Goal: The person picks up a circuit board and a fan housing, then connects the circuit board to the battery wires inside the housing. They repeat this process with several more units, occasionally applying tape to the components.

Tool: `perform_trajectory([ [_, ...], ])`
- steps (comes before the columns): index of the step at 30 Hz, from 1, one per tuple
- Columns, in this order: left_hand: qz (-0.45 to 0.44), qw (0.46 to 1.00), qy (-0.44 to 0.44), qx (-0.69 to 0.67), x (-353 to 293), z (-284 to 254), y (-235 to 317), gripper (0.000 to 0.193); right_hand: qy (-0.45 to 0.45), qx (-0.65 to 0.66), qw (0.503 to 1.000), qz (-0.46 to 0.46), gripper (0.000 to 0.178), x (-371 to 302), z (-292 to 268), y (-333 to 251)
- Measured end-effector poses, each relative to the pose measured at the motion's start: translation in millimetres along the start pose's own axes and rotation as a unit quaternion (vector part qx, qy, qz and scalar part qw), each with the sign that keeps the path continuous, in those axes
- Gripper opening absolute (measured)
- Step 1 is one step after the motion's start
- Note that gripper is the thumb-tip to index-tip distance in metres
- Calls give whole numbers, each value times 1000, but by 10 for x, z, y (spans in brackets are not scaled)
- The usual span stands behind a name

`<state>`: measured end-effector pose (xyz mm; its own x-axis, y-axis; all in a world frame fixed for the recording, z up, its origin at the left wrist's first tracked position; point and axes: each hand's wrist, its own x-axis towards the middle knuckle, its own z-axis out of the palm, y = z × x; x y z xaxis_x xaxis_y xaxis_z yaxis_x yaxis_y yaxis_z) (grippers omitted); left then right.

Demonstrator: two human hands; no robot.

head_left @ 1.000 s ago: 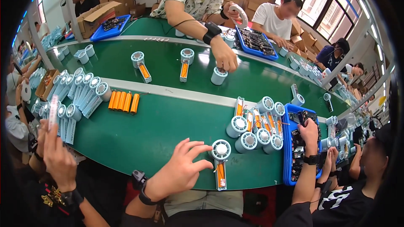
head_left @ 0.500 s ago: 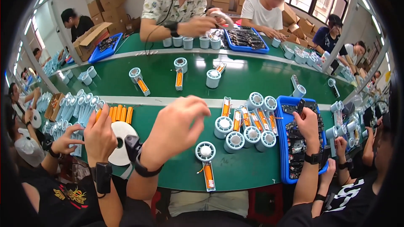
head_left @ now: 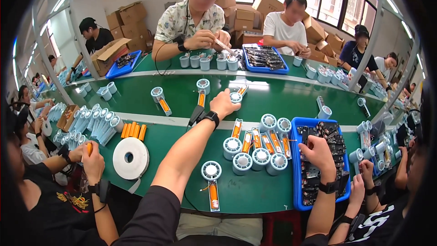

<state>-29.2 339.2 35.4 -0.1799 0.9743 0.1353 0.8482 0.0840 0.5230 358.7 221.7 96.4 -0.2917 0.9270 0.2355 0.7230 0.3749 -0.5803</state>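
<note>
Blue tray (head_left: 298, 202) at the near right edge of the green desk (head_left: 255, 191) has the right hand (head_left: 318, 152) resting curled on its dark parts, about where it was half a second ago. Farther out, the left hand (head_left: 224, 103) has stretched from above the near units and now closes its fingers on a pale round unit (head_left: 236, 98) on the middle strip.
</note>
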Motion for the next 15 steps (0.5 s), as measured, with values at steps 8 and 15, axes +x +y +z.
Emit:
perform_trajectory([
  [8,2,997,-18,77,-128,-82,163,79,-10,-6,1000,6,37,32,-10,32],
  [15,-16,991,-74,111,-580,-621,103,77,-36,3,999,12,33,91,49,63],
])
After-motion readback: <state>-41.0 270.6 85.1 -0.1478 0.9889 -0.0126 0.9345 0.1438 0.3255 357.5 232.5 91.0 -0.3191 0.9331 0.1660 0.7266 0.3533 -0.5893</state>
